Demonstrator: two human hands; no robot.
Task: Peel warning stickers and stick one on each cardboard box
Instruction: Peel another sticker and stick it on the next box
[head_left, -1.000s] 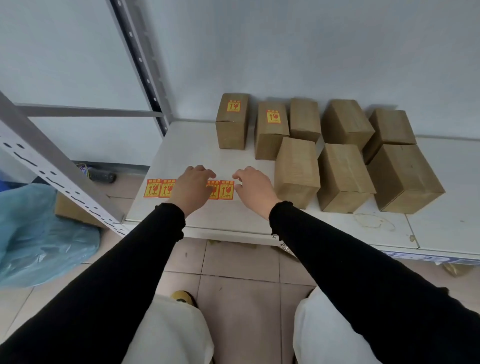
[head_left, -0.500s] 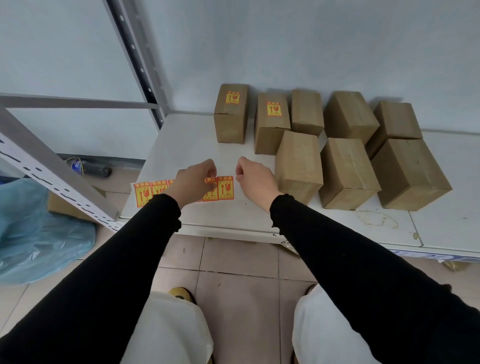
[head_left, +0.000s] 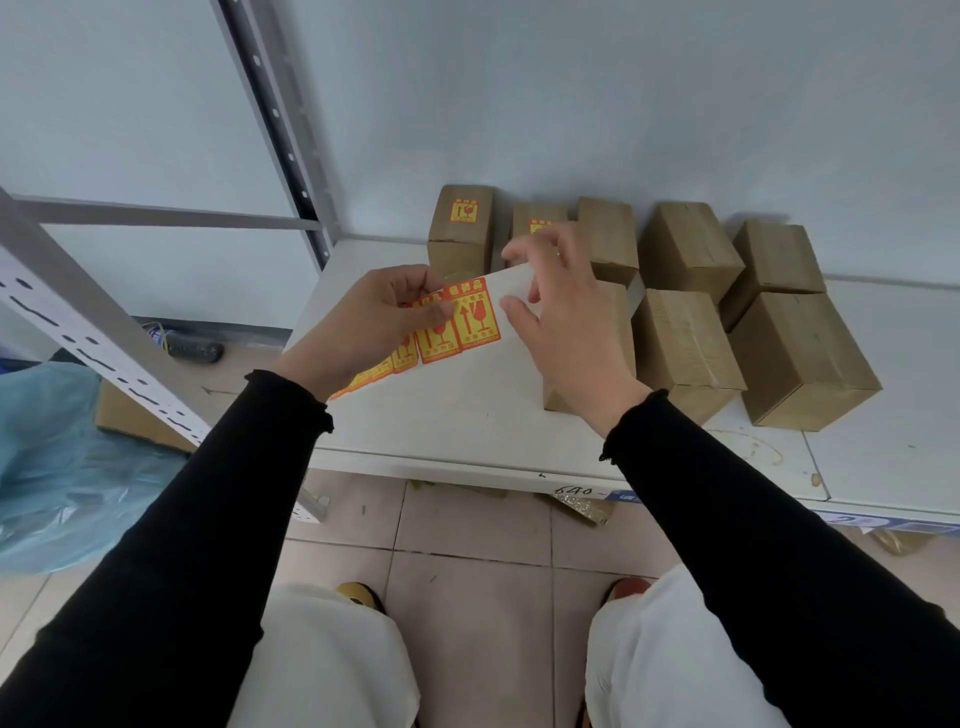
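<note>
Orange-and-yellow stickers sit in a row on a white strip that both hands hold up above the bench. The left hand has its fingers closed on the strip's upper edge, thumb pressed on the printed face. The right hand pinches the bare white end of the backing just past the last sticker, fingers curled over its top and thumb under it; whether a sticker corner is already lifted I cannot tell.

Beyond the fingers stand eight boxes in two rows. The far-left box carries a sticker on its top. The next box, partly hidden behind the right fingers, shows an orange patch too, so it looks labelled as well. The third back box, the two further right, and the three front boxes show plain tops.

By that count two are done and six are left, and this looks like the peel for the third. Several stickers remain on the strip, though the left hand hides part of the row.
</note>
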